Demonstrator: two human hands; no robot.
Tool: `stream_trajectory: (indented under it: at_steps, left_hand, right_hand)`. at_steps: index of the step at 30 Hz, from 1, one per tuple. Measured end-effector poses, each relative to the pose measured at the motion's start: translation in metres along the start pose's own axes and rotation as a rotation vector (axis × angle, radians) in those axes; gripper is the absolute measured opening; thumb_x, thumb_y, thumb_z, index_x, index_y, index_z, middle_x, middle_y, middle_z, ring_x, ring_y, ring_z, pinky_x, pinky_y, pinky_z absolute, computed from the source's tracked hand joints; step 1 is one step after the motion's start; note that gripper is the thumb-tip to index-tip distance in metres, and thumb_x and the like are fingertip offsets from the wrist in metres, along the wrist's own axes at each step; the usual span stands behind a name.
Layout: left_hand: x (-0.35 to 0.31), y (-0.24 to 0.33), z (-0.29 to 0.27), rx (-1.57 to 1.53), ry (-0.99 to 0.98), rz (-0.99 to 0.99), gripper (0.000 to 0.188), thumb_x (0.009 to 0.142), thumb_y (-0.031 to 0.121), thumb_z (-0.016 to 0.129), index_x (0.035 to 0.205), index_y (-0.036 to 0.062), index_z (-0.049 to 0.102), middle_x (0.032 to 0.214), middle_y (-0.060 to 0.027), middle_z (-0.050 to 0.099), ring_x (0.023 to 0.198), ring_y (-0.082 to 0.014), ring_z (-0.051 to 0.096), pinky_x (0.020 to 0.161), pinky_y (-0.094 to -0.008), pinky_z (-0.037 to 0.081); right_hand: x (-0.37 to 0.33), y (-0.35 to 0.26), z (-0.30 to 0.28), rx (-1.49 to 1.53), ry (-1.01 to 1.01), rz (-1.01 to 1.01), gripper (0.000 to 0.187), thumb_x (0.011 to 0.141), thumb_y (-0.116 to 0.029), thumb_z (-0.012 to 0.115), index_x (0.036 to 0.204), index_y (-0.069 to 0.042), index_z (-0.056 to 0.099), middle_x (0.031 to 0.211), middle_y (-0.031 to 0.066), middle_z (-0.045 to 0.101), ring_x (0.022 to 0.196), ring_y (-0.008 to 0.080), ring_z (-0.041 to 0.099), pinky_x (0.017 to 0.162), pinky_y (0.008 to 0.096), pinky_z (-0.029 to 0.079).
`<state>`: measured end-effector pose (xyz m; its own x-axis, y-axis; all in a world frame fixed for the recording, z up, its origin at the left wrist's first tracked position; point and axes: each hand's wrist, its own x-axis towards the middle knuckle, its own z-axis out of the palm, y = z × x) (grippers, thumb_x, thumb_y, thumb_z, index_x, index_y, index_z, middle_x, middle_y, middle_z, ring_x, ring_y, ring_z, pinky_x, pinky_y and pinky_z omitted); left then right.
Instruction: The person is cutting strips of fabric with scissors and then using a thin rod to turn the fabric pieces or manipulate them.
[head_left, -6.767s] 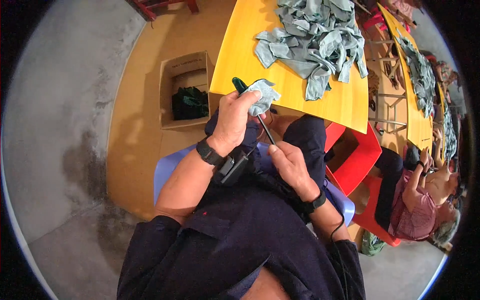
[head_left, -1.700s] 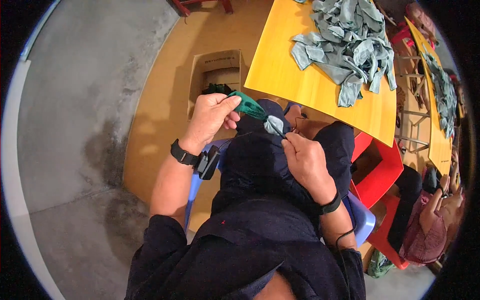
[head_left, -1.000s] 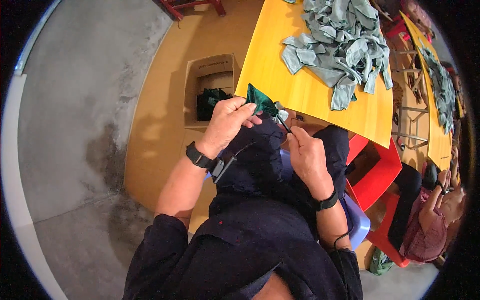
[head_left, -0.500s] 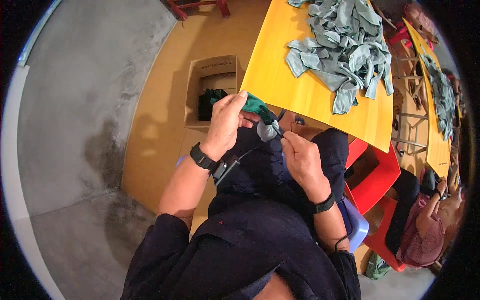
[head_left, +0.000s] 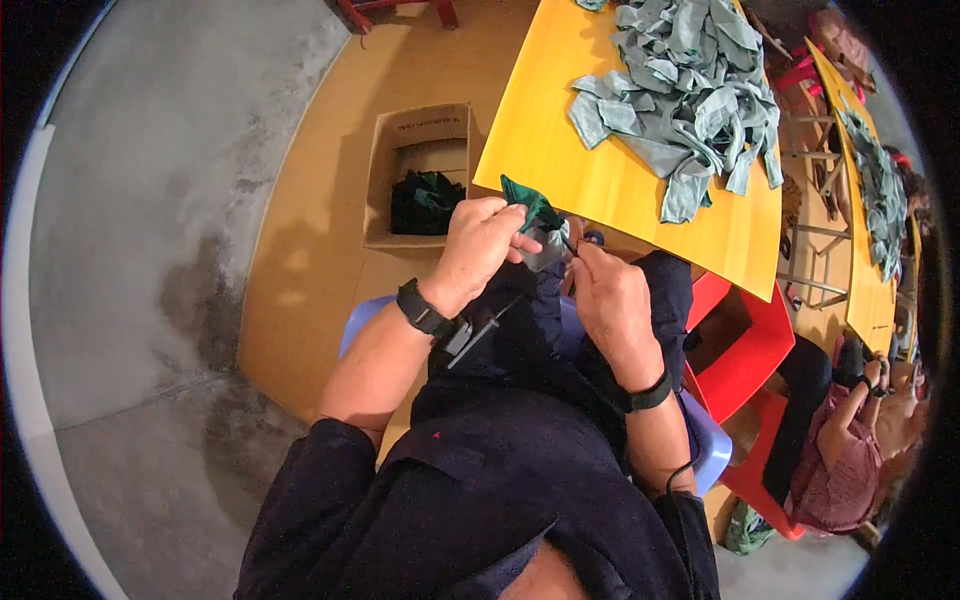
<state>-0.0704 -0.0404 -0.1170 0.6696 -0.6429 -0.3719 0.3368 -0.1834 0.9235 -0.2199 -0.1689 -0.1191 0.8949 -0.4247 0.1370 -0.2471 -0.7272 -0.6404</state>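
pinching a green-and-grey cloth piece (head_left: 537, 207) between thumb and fingers of the left hand (head_left: 478, 247), gripping a thin dark rod (head_left: 569, 240) in the right hand (head_left: 614, 303) just beside it, holding both above the lap (head_left: 532, 310) near the yellow table (head_left: 575, 180).

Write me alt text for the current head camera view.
A person's left hand holds a small green and gray cloth; the right hand holds a thin dark rod. Ahead, gray cloths lie heaped on a yellow table; left of it, a cardboard box holds dark green cloth.
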Motion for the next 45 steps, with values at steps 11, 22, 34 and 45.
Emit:
stream_trajectory:
  at_steps: [11, 22, 34, 45]
  left_hand:
    - [-0.012, 0.000, 0.029, 0.237, 0.169, 0.318, 0.027, 0.093, 0.014, 0.055, 0.072, -0.0034, 0.060, 0.061, -0.0077, 0.063, 0.058, -0.0135, 0.066, 0.049, -0.0249, 0.048]
    - [-0.011, 0.010, 0.013, 0.072, 0.085, 0.212, 0.027, 0.091, 0.015, 0.057, 0.071, -0.0031, 0.061, 0.061, -0.0064, 0.062, 0.056, -0.0145, 0.066, 0.048, -0.0247, 0.046]
    - [-0.013, 0.005, -0.003, -0.275, 0.231, 0.160, 0.020, 0.093, 0.018, 0.057, 0.088, -0.0003, 0.064, 0.083, -0.0095, 0.069, 0.068, -0.0164, 0.065, 0.058, -0.0264, 0.048]
    - [-0.011, 0.007, 0.020, -0.717, 0.210, 0.230, 0.026, 0.094, 0.026, 0.060, 0.108, 0.0044, 0.060, 0.100, -0.0065, 0.067, 0.092, -0.0171, 0.064, 0.081, -0.0330, 0.050]
  right_hand:
    - [-0.017, 0.000, 0.019, 0.755, -0.049, 0.312, 0.014, 0.092, -0.006, 0.062, 0.103, 0.003, 0.065, 0.068, 0.0037, 0.059, 0.061, 0.0100, 0.056, 0.053, 0.0261, 0.044]
    - [-0.007, 0.011, 0.017, 0.871, -0.170, 0.363, 0.017, 0.094, -0.009, 0.061, 0.104, 0.003, 0.065, 0.070, -0.0013, 0.059, 0.061, 0.0057, 0.052, 0.054, 0.0218, 0.042]
    - [-0.019, 0.000, 0.006, 0.463, -0.053, 0.132, 0.013, 0.087, -0.005, 0.065, 0.097, 0.003, 0.065, 0.075, 0.0182, 0.063, 0.066, 0.0235, 0.064, 0.063, 0.0316, 0.049]
    - [-0.015, -0.013, 0.017, 0.318, 0.080, -0.048, 0.011, 0.085, -0.006, 0.066, 0.094, -0.001, 0.063, 0.078, 0.0212, 0.062, 0.072, 0.0396, 0.063, 0.060, 0.0414, 0.050]
